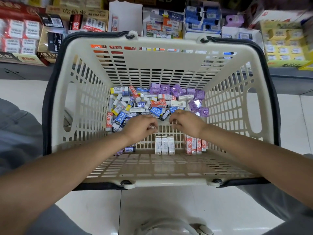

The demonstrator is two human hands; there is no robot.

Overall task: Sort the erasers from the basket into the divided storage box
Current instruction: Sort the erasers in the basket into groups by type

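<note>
Basket [233, 106]: cream, slotted, held loose erasers [145, 106] heaped at far end; white row [164, 145] and red row [195, 145] stood upright at near wall. Your left hand [140, 128] curled round a small eraser; your right hand [185, 122] had fingers bent down, contents hidden, cannot tell. You did best matching wrappers before adding to a row. Divided storage box: none identifiable among shelf cartons [162, 26]
</note>
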